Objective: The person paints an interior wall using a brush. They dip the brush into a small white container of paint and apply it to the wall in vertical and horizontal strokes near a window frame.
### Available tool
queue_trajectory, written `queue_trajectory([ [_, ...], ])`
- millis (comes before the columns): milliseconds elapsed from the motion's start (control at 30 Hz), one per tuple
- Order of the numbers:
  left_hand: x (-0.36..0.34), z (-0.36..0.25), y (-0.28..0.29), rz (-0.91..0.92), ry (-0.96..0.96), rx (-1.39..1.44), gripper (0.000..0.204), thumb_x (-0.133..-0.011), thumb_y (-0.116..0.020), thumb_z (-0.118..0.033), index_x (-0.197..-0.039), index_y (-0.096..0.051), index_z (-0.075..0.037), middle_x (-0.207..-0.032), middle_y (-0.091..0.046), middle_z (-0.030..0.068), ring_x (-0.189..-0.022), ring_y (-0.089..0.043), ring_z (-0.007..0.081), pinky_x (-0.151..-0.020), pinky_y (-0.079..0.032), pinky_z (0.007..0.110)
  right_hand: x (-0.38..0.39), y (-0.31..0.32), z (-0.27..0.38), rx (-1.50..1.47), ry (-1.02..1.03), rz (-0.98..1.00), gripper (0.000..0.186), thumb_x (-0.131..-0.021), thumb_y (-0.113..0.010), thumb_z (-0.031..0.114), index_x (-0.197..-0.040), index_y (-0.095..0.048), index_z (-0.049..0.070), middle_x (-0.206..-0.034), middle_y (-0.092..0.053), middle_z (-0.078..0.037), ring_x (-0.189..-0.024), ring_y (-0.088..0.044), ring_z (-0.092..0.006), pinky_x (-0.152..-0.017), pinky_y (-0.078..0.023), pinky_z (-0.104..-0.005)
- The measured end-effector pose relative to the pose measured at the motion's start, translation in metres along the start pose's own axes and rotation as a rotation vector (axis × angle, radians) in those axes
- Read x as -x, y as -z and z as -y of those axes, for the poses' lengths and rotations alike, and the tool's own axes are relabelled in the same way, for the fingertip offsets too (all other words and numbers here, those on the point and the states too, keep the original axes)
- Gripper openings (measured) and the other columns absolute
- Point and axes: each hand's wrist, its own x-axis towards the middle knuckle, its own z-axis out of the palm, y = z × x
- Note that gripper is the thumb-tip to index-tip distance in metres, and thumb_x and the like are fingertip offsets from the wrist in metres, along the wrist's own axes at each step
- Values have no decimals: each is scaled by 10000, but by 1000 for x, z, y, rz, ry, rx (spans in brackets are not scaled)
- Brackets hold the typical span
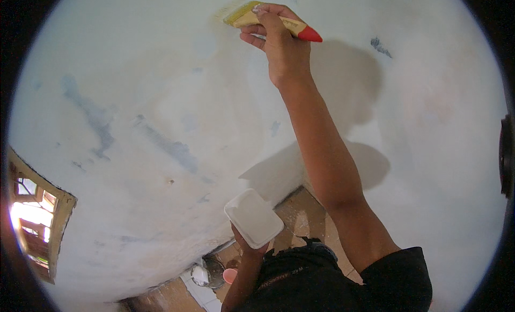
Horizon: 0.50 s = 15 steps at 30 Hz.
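Observation:
High up against the whitish wall (241, 97), my right hand (276, 33) grips a wide paintbrush (294, 26). Its handle is pale wood with a red tip, and a yellowish band sits near the bristles. The bristles point left and appear to touch the wall. Lower down, close to my body, my left hand (248, 241) holds a white square tub (255, 218) with rounded corners from beneath. Most of those fingers are hidden under the tub. What is inside looks white; I cannot tell how much there is.
Grey-blue patches (171, 148) mark the wall. A wooden-framed window (40, 221) lies at far left. On the brown tiled floor (306, 218) below stand a pink container (229, 275) and a dark bucket-like vessel (214, 272) beside something white. A dark object (505, 156) sits at the right edge.

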Motion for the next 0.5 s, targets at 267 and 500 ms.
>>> queue_trajectory([
  [267, -8, 3, 14, 13, -11, 61, 692, -942, -421, -635, -1450, -399, -166, -1395, -519, 80, -1248, -531, 324, -1029, -440, 560, 181, 151, -161, 157, -343, -240, 217, -966, -604, 219, -1058, -645, 27, -976, -659, -62, -840, -638, -131, -716, -558, -282],
  [500, -3, 2, 14, 12, 37, 64, 680, -948, -407, -630, -1445, -409, -166, -1374, -538, 87, -1216, -553, 327, -1003, -458, 560, 94, 97, -140, 452, -169, -213, 260, -909, -635, 262, -828, -641, 15, -721, -640, -50, -678, -606, -152, -641, -492, -323],
])
